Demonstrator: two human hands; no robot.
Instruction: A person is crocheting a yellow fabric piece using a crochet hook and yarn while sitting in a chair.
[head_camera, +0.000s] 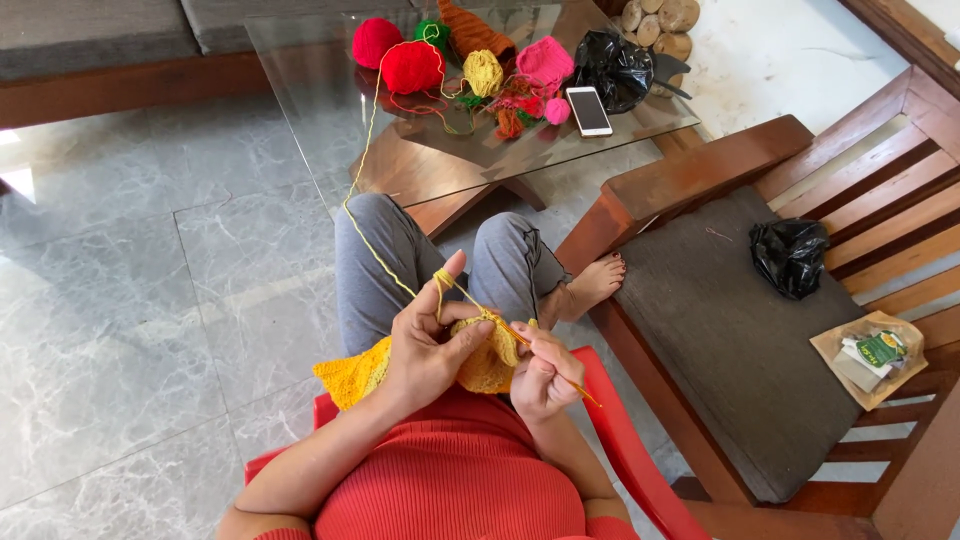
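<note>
At lower centre, the crochet piece is yellow, as is its yarn strand. The top is ribbed coral red, the chair red, the trousers grey. Upper centre: red yarn balls, one pale yellow ball, a pink piece. Right: black bags, grey cushion.

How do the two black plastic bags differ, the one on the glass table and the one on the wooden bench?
The bag on the glass table looks larger and lies beside a white phone and yarn balls. The bag on the bench looks smaller and sits alone on the grey cushion. Both are black, shiny and crumpled.
</note>
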